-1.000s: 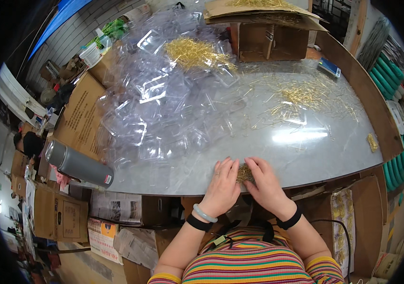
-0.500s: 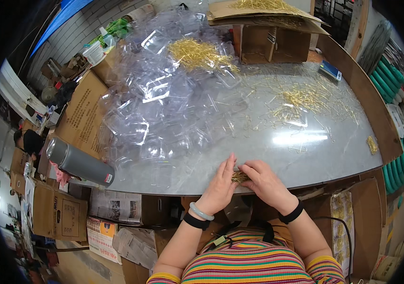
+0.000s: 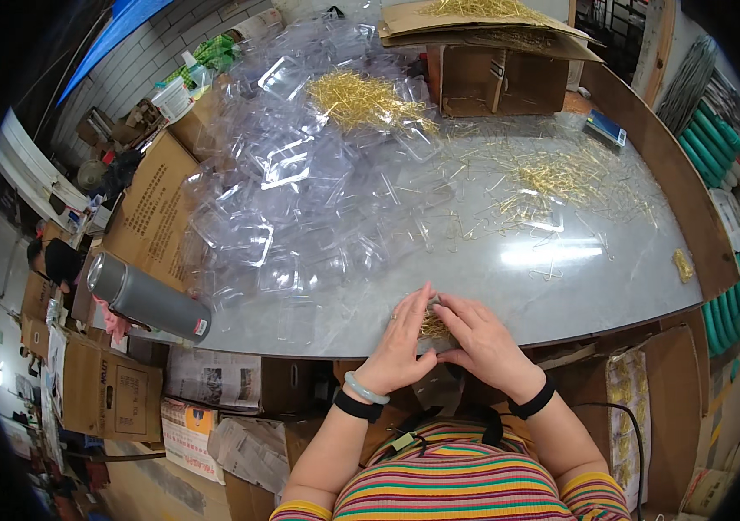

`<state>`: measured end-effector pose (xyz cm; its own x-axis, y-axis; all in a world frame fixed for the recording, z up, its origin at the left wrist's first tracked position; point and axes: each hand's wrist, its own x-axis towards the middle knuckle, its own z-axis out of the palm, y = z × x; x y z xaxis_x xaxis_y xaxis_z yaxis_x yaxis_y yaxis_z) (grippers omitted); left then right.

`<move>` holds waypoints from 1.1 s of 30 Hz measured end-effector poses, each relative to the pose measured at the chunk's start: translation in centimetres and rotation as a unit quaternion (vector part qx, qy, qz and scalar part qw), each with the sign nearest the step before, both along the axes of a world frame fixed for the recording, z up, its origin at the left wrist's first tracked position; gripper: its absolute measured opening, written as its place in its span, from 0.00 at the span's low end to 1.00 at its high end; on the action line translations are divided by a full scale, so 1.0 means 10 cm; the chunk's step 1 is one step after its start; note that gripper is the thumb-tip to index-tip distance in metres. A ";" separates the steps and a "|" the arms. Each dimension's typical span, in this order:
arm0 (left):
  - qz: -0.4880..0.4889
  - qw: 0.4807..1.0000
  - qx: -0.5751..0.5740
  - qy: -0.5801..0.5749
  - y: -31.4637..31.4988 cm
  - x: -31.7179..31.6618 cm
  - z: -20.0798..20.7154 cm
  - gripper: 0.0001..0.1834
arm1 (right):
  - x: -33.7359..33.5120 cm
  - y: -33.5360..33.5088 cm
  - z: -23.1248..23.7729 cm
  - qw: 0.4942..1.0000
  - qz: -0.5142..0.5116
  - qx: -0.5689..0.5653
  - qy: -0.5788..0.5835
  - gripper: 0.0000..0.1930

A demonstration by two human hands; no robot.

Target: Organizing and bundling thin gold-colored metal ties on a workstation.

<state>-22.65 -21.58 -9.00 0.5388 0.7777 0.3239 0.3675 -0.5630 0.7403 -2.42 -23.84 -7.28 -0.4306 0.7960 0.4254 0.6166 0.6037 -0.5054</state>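
While both palms face inward at lower centre of frame, 1 bundle of gold wire pcs [image 3: 432, 326] is held btwn them, just above the near edge of the grey, glossy tabletop [image 3: 552, 300].

L hand [image 3: 400, 343]: fingers nearly straight & together, thumb spread toward R; palm side bears on bundle. R hand [image 3: 480, 343]: fingers slightly bent, cupped round opp. side, tips near L fingers. Both hands partly cover bundle; wire qty not readable.

Matl: wires slim, metallic, some w/ bent ends. Clear plastic pcs [image 3: 300, 182]: thin, shiny, angular; overlapped, so no exact count.

Surroundings: plastic pile (qty 1) blocks much of tabletop, upper centre to left-centre. Wire heap (qty 1) [image 3: 365, 100] sits on pile, upper centre. Loose wire scatter (qty 1) [image 3: 552, 182] lies upper right; small wire clump (qty 1) [image 3: 682, 266] at right edge. Cardboard box (qty 1) [image 3: 465, 82], open-fronted, w/ more wires on top, stands upper centre-right. Blue pack (qty 1) [image 3: 604, 130], rectangular, upper right. Grey flask (qty 1) [image 3: 157, 300], cylindrical, left side. Wristbands (qty 2), black, 1 per wrist; pale smooth bangle (qty 1) [image 3: 365, 388] on L wrist.
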 end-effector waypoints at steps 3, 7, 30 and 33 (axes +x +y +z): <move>0.009 0.999 -0.030 -0.016 0.01 -0.06 0.01 0.54 | 0.02 0.05 -0.06 0.999 0.027 -0.008 -0.019 0.28; 0.009 0.996 -0.082 -0.040 -0.01 -0.11 0.09 0.52 | 0.04 0.07 -0.07 1.000 0.005 -0.016 -0.010 0.26; 0.161 0.987 0.009 0.027 -0.30 0.37 -0.05 0.40 | 0.00 0.03 -0.12 0.997 -0.033 0.026 -0.059 0.22; 0.118 0.993 -0.022 0.012 -0.30 0.28 -0.01 0.47 | 0.01 0.03 -0.11 0.998 -0.040 0.015 -0.049 0.22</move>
<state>-19.82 -24.63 -9.09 0.3479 0.8961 0.2756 0.5034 -0.4265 0.7514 -2.35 -23.51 -8.39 -0.4070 0.8173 0.4079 0.7090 0.5642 -0.4231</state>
